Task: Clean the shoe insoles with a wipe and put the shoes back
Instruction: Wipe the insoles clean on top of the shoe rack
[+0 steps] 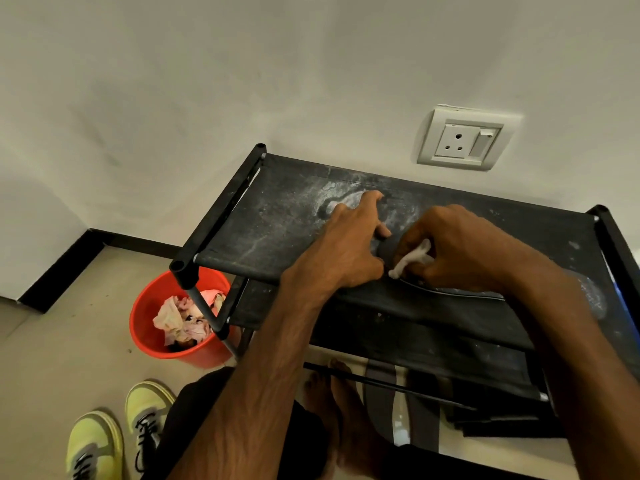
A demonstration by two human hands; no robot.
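Observation:
A dark shoe [385, 251] lies on the dusty top shelf of a black shoe rack [277, 216]; its pale-edged sole rim shows below my right wrist. My left hand [346, 247] holds the shoe's left end, thumb on top and index finger stretched toward the wall. My right hand [457, 251] pinches a crumpled white wipe [412, 259] and presses it into the shoe's inside. Most of the shoe is hidden by both hands. A pair of yellow-green sneakers [145, 414] stands on the floor at lower left.
A red bucket [145, 327] with used crumpled wipes stands on the floor by the rack's left leg. Dark sandals [381, 403] lie under the rack near my bare feet. A wall socket [464, 140] sits above the rack. Lower fabric shelves hang beneath the top one.

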